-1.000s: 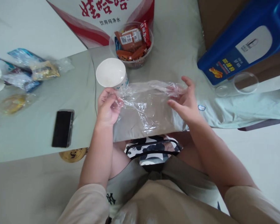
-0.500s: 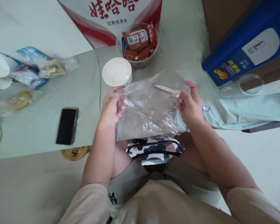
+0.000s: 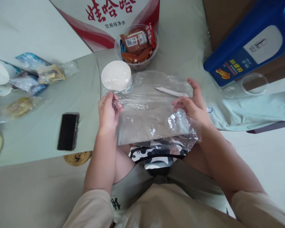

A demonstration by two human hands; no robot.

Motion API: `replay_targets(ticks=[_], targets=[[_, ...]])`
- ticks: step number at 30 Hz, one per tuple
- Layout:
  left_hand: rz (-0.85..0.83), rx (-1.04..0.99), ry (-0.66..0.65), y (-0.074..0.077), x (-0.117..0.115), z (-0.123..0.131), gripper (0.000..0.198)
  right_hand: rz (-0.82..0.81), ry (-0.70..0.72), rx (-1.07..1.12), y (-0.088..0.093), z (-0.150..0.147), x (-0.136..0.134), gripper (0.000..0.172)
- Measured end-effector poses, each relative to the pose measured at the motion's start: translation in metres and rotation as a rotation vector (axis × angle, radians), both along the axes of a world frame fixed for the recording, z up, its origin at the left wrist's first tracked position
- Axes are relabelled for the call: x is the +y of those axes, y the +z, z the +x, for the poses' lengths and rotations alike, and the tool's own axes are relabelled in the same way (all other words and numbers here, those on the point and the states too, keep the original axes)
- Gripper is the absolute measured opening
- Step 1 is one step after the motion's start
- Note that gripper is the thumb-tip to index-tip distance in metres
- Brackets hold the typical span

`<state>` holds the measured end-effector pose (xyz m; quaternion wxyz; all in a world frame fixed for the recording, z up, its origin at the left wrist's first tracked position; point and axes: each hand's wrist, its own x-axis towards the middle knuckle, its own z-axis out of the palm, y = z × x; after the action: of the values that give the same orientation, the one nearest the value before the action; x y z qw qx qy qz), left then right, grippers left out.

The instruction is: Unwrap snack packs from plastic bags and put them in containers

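Observation:
A clear plastic bag [image 3: 144, 117] is spread between my hands, its lower edge hanging past the table's front. My left hand [image 3: 109, 110] is closed, pinching the bag's left edge just below a white paper bowl [image 3: 116, 76]. On the other side my right hand [image 3: 192, 104] lies against the film with its fingers apart, one pointing up and away. A slim white pen-like stick [image 3: 169, 91] lies under or behind the film, its right end close to my right fingers. Whether it is a pen or a cutter I cannot make out.
Behind the bowl stands a clear tub [image 3: 136, 60] of packaged snacks, against a red-and-white carton [image 3: 109, 28]. A phone [image 3: 68, 131] and wrapped snacks [image 3: 49, 74] lie left. To the right are a blue jug [image 3: 247, 47] and a clear plastic cup [image 3: 247, 85] on its side.
The bag is spread flatter, and its lower right part now droops over the table edge. My right fingers have opened wider; my left hand has shifted slightly left, keeping its pinch.

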<state>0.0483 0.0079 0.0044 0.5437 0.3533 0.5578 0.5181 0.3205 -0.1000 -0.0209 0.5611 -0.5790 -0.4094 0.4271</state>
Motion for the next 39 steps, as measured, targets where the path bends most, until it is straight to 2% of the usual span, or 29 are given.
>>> replay_targets(ticks=[2,4,8,9,14,16,19,23,27,30,32,35,37,39], targets=[[-0.003,0.012,0.001,0.004,-0.002,0.0,0.042,0.047,0.018,-0.053,0.005,-0.002,-0.004,0.072],[-0.006,0.03,-0.016,0.008,-0.005,-0.001,0.043,0.097,-0.015,-0.111,0.009,-0.002,-0.007,0.066],[0.017,0.04,-0.065,0.01,-0.007,-0.006,0.037,0.155,-0.059,-0.175,0.015,0.0,-0.009,0.024],[0.035,0.035,-0.068,0.009,-0.008,-0.008,0.037,0.166,-0.073,-0.188,0.016,0.001,-0.009,0.02],[0.124,0.081,-0.095,0.009,-0.016,-0.019,0.046,0.16,-0.142,-0.173,0.018,0.004,-0.007,0.016],[0.144,0.115,-0.144,0.011,-0.022,-0.023,0.053,0.148,-0.079,-0.136,0.017,0.006,-0.007,0.017],[0.166,0.156,-0.192,0.015,-0.028,-0.026,0.055,0.113,0.063,-0.098,0.017,0.009,-0.01,0.03],[0.208,0.165,-0.1,0.021,-0.033,-0.024,0.037,0.063,0.181,-0.173,0.017,0.008,-0.016,0.043],[0.261,0.148,0.043,0.022,-0.033,-0.021,0.02,0.163,0.229,-0.314,0.013,0.005,-0.02,0.051],[0.3,0.169,0.075,0.016,-0.029,-0.021,0.016,0.227,0.258,-0.414,0.012,0.003,-0.018,0.054],[0.334,0.209,0.076,0.01,-0.026,-0.023,0.015,0.226,0.221,-0.498,0.014,0.003,-0.016,0.043],[0.406,0.313,0.073,0.003,-0.021,-0.028,0.016,0.19,0.085,-0.602,0.016,0.004,-0.013,0.024],[0.458,0.382,0.052,-0.001,-0.02,-0.031,0.021,0.16,-0.003,-0.618,0.016,0.006,-0.012,0.019],[0.5,0.42,0.021,-0.003,-0.02,-0.035,0.024,0.159,-0.026,-0.567,0.013,0.006,-0.011,0.022]])
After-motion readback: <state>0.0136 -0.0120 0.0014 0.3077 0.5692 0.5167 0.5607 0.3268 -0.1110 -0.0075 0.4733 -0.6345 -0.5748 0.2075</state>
